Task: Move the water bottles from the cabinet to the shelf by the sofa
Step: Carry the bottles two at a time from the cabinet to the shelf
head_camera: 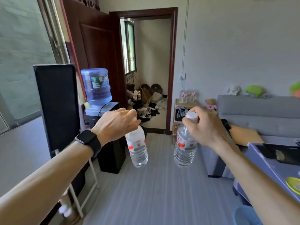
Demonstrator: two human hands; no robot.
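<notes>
Midway across the room, two water bottles hang by their necks, one per hand, likely carried so for an easy walk to the far shelf (pixel 184 103) beside the sofa (pixel 259 111). Left hand (pixel 116 123) is closed over the left bottle (pixel 138 148) cap; right hand (pixel 205 127) pinches the right bottle (pixel 185 148) below its cap. More bottles (pixel 188 95) already stand on the shelf.
</notes>
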